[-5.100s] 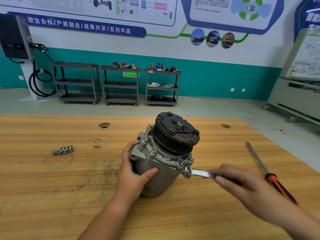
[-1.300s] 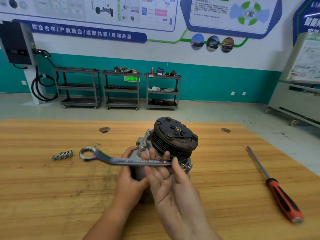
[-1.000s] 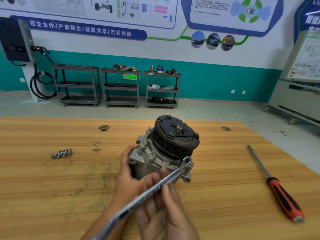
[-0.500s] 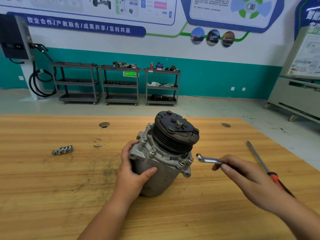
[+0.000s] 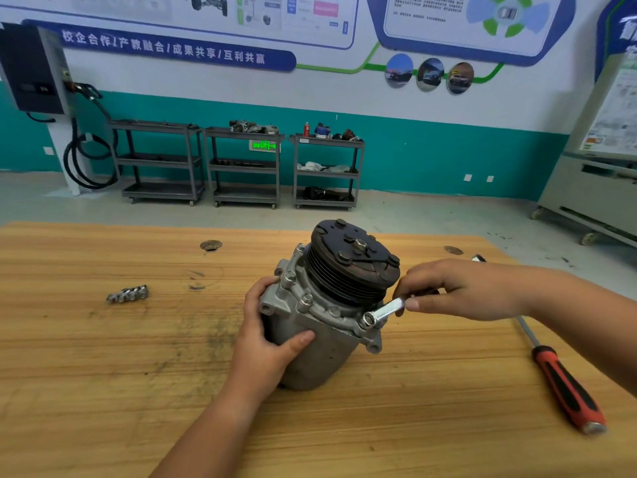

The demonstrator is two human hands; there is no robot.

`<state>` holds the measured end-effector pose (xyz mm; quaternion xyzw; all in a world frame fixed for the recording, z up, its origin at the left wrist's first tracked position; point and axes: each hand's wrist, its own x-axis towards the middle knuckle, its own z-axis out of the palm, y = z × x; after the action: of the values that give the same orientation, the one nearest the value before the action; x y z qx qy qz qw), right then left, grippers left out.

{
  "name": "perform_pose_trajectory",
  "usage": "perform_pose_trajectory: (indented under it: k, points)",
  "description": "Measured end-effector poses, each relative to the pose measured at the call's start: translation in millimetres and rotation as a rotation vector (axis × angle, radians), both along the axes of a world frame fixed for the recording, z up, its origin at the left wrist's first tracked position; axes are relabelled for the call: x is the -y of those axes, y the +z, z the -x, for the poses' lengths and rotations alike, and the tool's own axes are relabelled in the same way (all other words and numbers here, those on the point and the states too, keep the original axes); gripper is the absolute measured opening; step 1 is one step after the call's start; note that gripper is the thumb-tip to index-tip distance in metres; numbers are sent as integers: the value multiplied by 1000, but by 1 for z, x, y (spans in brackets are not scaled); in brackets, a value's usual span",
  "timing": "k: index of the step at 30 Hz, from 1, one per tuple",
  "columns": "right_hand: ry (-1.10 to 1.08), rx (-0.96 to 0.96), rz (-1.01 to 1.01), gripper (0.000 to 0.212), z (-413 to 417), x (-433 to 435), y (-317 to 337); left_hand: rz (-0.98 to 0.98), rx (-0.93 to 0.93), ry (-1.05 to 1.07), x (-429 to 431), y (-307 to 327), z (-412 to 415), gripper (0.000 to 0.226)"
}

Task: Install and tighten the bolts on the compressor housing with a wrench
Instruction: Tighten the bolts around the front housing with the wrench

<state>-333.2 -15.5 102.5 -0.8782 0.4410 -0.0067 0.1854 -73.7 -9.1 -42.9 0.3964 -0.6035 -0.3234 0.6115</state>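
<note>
A grey aluminium compressor (image 5: 320,343) with a black pulley (image 5: 355,260) on top stands tilted on the wooden table (image 5: 103,374). My left hand (image 5: 265,336) grips its housing from the left, thumb across the front. My right hand (image 5: 462,291) pinches a silver wrench (image 5: 384,310) whose ring end sits on a bolt (image 5: 368,318) at the flange's right front. Other bolts (image 5: 306,299) stand in the flange.
A small cluster of loose bolts (image 5: 128,293) lies on the table to the left. A red-and-black screwdriver (image 5: 558,374) lies to the right, partly under my right forearm. Grey shelving carts (image 5: 244,167) stand by the far wall.
My right hand has carried the wrench in from the right and set its ring end on the flange's right front bolt. My left hand keeps its grip on the housing.
</note>
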Motion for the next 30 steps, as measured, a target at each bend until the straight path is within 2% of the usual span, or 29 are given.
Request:
perform_pose_trajectory:
  k: [6,8,10,12,14,18,20,21,22,24,25,26,27,29,30]
  points:
    - [-45,-33,-237,23,0,-1,4,-17,1,6,0,-1,1,73]
    - [-88,7,-372,27,-2,-9,6,-20,0,8,0,-1,1,73]
    - [-163,169,-687,31,-8,-24,1,-14,0,11,1,-2,1,73]
    - [-200,458,-1022,27,-23,-45,-14,-11,1,8,1,-2,0,73]
    - [-209,762,-1176,22,-47,-64,-35,-8,6,24,1,-2,1,74]
    - [-315,1451,-1173,34,-92,-81,-59,44,-14,22,5,-8,0,78]
    - [-252,1843,-1252,12,-103,-83,-62,0,-39,-29,5,-11,-1,83]
    - [-257,1975,-1212,20,-104,-85,-66,-3,-35,-24,5,-11,-2,83]
    - [-297,2009,-1128,28,-103,-87,-71,6,-10,-9,5,-10,-2,81]
    - [-437,1985,-926,21,-102,-90,-79,3,-3,6,6,-7,-2,76]
    - [-418,1976,-885,25,-104,-90,-81,-3,-13,10,6,-8,-1,76]
    - [-432,1974,-860,34,-107,-90,-79,2,-25,20,6,-8,-1,76]
    - [-447,2056,-901,37,-111,-92,-76,15,-31,36,7,-8,0,76]
    - [-504,2217,-976,12,-124,-99,-64,36,-26,33,9,-11,1,80]
    - [-529,2247,-989,17,-130,-102,-56,30,-48,28,10,-11,2,83]
